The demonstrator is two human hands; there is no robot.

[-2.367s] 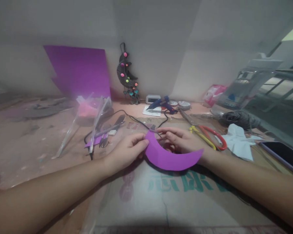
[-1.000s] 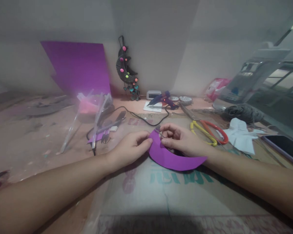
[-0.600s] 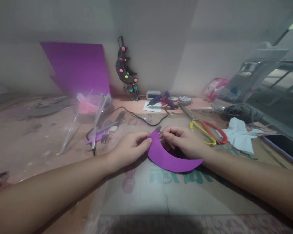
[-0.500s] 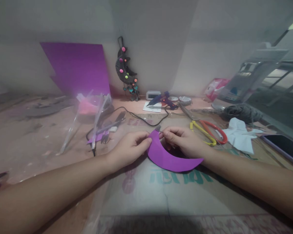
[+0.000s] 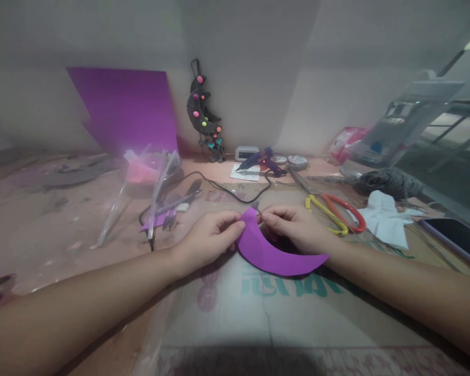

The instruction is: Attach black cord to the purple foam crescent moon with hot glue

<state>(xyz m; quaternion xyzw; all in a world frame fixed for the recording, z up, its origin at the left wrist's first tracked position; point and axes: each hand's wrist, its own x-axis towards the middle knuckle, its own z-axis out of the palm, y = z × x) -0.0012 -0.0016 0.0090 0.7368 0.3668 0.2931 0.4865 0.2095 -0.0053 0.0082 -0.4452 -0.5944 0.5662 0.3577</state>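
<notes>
A purple paper crescent [image 5: 284, 261] is held over the cardboard [image 5: 235, 313], its narrow upper end pointing away from me and its other tip near my right wrist. My left hand [image 5: 209, 232] is closed on the crescent's outer edge, thumb on top and fingers underneath. At the inner edge, close to the upper end, my right hand [image 5: 290, 222] is pinched on what looks like a thin dark yarn strand [image 5: 259, 212]. A bit of dark grey material [image 5: 255, 205] peeks out behind the upper tip. The crescent's underside is hidden.
Behind my hands lies a glue gun [image 5: 264, 162] with its cord. Scissors [image 5: 329, 214], a white cloth [image 5: 384, 219], a grey yarn skein [image 5: 391, 181] and a phone [image 5: 454, 237] are on the right. A decorated moon hanging [image 5: 201, 115] and purple sheet [image 5: 129, 109] lean on the wall.
The crescent's upper end has shifted slightly, covering more of the dark grey bit behind its tip. Both hands keep their hold almost in place.
</notes>
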